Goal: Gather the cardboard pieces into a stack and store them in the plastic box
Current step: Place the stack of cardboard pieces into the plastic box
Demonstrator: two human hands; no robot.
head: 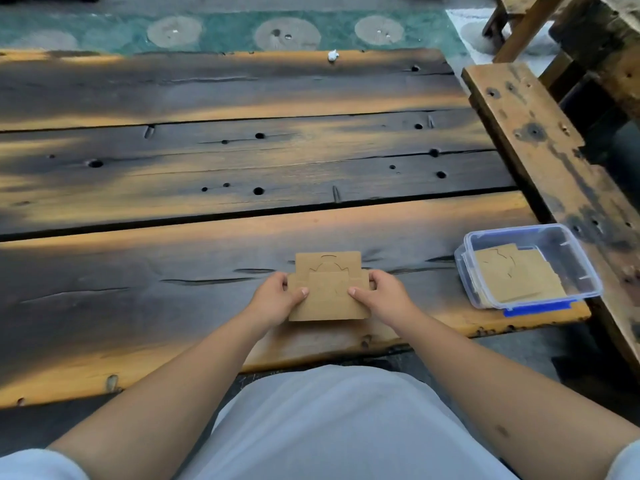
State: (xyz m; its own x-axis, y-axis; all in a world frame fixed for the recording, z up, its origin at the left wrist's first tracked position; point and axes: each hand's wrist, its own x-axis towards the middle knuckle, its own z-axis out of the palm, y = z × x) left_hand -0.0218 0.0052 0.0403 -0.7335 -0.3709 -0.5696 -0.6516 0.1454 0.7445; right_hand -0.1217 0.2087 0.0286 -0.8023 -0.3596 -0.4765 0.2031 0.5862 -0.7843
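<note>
A small stack of brown cardboard pieces [327, 284] lies on the wooden table near its front edge, the sheets slightly offset from one another. My left hand [277, 297] grips the stack's left side, thumb on top. My right hand [379, 296] grips its right side the same way. To the right stands a clear plastic box [568, 251] with a blue latch, open on top, and more cardboard pieces [519, 275] lie flat inside it.
The dark plank table [207, 168] stretches far ahead, with a small white scrap [333, 55] at its far edge. A wooden bench [540, 147] runs along the right side just behind the box. Green patterned floor lies beyond.
</note>
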